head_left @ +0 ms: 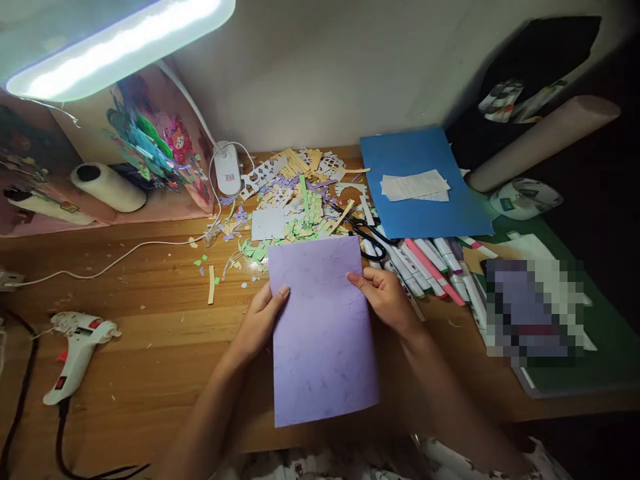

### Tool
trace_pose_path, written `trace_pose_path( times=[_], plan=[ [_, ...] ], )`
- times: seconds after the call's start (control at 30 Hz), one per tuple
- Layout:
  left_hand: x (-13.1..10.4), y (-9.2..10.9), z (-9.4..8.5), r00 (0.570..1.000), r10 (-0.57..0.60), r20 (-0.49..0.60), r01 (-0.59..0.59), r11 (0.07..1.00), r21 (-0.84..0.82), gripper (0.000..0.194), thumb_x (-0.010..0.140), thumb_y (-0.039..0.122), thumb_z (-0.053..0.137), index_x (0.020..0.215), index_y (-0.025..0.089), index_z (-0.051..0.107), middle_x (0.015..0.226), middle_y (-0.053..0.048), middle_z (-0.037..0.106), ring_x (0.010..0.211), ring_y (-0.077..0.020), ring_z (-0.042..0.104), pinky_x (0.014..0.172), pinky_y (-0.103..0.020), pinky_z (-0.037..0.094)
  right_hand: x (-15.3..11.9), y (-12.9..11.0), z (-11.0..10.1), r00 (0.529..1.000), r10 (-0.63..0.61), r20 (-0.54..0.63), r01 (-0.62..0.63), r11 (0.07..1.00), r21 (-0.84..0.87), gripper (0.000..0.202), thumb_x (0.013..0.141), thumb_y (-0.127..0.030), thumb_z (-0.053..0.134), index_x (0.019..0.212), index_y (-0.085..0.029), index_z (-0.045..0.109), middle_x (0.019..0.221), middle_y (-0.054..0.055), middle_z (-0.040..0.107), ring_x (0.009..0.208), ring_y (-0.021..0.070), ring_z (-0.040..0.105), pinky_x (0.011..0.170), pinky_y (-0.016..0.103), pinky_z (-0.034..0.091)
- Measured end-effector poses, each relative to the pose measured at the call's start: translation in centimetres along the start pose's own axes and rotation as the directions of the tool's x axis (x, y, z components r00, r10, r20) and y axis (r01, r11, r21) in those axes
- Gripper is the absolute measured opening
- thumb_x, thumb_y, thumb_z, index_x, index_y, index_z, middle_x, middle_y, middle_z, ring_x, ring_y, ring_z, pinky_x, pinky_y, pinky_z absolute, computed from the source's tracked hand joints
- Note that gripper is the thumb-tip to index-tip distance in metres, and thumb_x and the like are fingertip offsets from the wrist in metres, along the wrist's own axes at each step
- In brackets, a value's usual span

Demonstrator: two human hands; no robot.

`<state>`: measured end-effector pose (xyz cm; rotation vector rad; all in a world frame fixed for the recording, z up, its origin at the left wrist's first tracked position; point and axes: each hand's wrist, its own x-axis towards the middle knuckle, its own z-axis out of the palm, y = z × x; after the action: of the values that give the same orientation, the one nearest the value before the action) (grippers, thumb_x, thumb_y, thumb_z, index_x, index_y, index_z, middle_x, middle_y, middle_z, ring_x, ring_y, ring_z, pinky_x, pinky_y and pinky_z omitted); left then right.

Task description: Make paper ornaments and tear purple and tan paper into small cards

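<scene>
A sheet of purple paper point(323, 333) is held up in front of me, over the near part of the wooden table. My left hand point(260, 317) pinches its left edge, thumb on the front face. On the upper right edge my right hand point(385, 297) grips it the same way, with the fingers mostly behind the sheet. The sheet's lower right side curves slightly. Just beyond its top edge lie a heap of paper scraps point(305, 200) in green, yellow, purple and white, and black-handled scissors point(373, 243).
A white glue gun point(80, 350) lies at left with its black cord. Several markers point(425, 267) lie to the right, near a blue sheet point(410, 153) bearing white strips. A lit lamp point(125, 50) hangs at upper left. A blurred-out object point(533, 310) rests on a green mat point(610, 353).
</scene>
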<state>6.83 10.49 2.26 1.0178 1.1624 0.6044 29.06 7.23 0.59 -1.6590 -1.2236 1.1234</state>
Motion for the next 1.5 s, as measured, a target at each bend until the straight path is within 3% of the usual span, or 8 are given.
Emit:
trace_pose_path(
  times=[0.1, 0.3, 0.53, 0.67, 0.83, 1.17, 1.37, 1.5],
  plan=[
    [0.0, 0.4, 0.0, 0.990, -0.137, 0.046, 0.141, 0.986, -0.092, 0.049, 0.073, 0.051, 0.059, 0.105, 0.014, 0.063, 0.091, -0.009, 0.070, 0.087, -0.0251, 0.063, 0.070, -0.032, 0.049, 0.1, 0.2, 0.0, 1.000, -0.006, -0.028, 0.006, 1.000, 0.019, 0.040, 0.080, -0.046, 0.053, 0.055, -0.019, 0.037, 0.054, -0.005, 0.029, 0.050, 0.0083, 0.027, 0.045, 0.023, 0.020],
    [-0.6, 0.5, -0.1, 0.946, -0.184, 0.265, 0.225, 0.966, -0.131, 0.036, 0.070, 0.041, 0.067, 0.093, 0.013, 0.065, 0.089, -0.007, 0.068, 0.079, -0.0180, 0.061, 0.071, -0.028, 0.046, 0.3, 0.8, -0.2, 0.987, -0.059, -0.147, 0.065, 0.997, 0.035, 0.044, 0.079, -0.043, 0.056, 0.053, -0.020, 0.029, 0.055, -0.006, 0.022, 0.049, 0.0073, 0.022, 0.045, 0.023, 0.017],
    [-0.3, -0.2, 0.1, 0.981, -0.165, 0.101, 0.173, 0.982, -0.070, 0.033, 0.066, 0.045, 0.068, 0.069, 0.013, 0.059, 0.054, 0.003, 0.054, 0.049, -0.0087, 0.047, 0.047, -0.019, 0.035, 0.3, 0.4, -0.1, 0.998, 0.023, -0.051, -0.020, 0.998, 0.063, 0.038, 0.079, -0.052, 0.053, 0.064, -0.018, 0.048, 0.057, -0.004, 0.040, 0.053, 0.0105, 0.036, 0.049, 0.023, 0.029],
    [-0.3, 0.0, -0.1, 0.994, -0.100, 0.053, 0.104, 0.990, -0.092, 0.033, 0.066, 0.046, 0.066, 0.071, 0.013, 0.058, 0.063, 0.000, 0.058, 0.055, -0.0106, 0.049, 0.050, -0.021, 0.037, 0.1, -0.2, -0.1, 0.999, 0.015, 0.031, -0.016, 0.999, 0.042, 0.043, 0.078, -0.055, 0.053, 0.057, -0.019, 0.043, 0.053, -0.005, 0.034, 0.051, 0.0096, 0.031, 0.047, 0.023, 0.026],
    [-0.3, -0.3, -0.1, 0.997, -0.071, 0.029, 0.072, 0.997, -0.040, 0.033, 0.070, 0.046, 0.062, 0.075, 0.014, 0.058, 0.068, -0.001, 0.059, 0.059, -0.0111, 0.050, 0.052, -0.021, 0.039, 0.1, 0.0, 0.4, 1.000, 0.004, -0.023, -0.003, 0.999, 0.041, 0.045, 0.077, -0.053, 0.054, 0.054, -0.020, 0.036, 0.053, -0.005, 0.026, 0.050, 0.0090, 0.026, 0.046, 0.024, 0.022],
    [-0.6, 0.0, 0.2, 0.996, -0.085, -0.033, 0.080, 0.988, -0.128, 0.035, 0.071, 0.049, 0.062, 0.071, 0.015, 0.057, 0.062, 0.002, 0.056, 0.052, -0.0080, 0.048, 0.050, -0.020, 0.037, 0.0, 0.3, 0.3, 0.997, 0.070, 0.015, -0.072, 0.981, 0.180, 0.033, 0.074, -0.049, 0.062, 0.068, -0.017, 0.060, 0.058, -0.001, 0.055, 0.058, 0.0143, 0.050, 0.052, 0.025, 0.039],
    [-1.1, 0.1, 0.6, 0.978, -0.139, 0.156, 0.161, 0.977, -0.143, 0.032, 0.069, 0.046, 0.065, 0.076, 0.015, 0.065, 0.071, -0.002, 0.064, 0.059, -0.0104, 0.054, 0.054, -0.021, 0.040, 0.2, 0.6, 0.4, 0.986, 0.121, -0.112, -0.076, 0.935, 0.345, 0.028, 0.070, -0.042, 0.069, 0.087, -0.019, 0.068, 0.081, 0.006, 0.070, 0.074, 0.0213, 0.062, 0.067, 0.033, 0.048],
    [-0.8, -0.4, 0.6, 0.987, -0.111, 0.116, 0.126, 0.983, -0.133, 0.036, 0.070, 0.050, 0.063, 0.081, 0.016, 0.065, 0.076, -0.004, 0.066, 0.063, -0.0133, 0.056, 0.056, -0.023, 0.043, 0.2, 0.7, 0.5, 0.986, 0.107, -0.126, -0.064, 0.950, 0.307, 0.029, 0.071, -0.043, 0.068, 0.089, -0.019, 0.068, 0.084, 0.006, 0.070, 0.079, 0.0225, 0.062, 0.071, 0.034, 0.049]
  ],
)
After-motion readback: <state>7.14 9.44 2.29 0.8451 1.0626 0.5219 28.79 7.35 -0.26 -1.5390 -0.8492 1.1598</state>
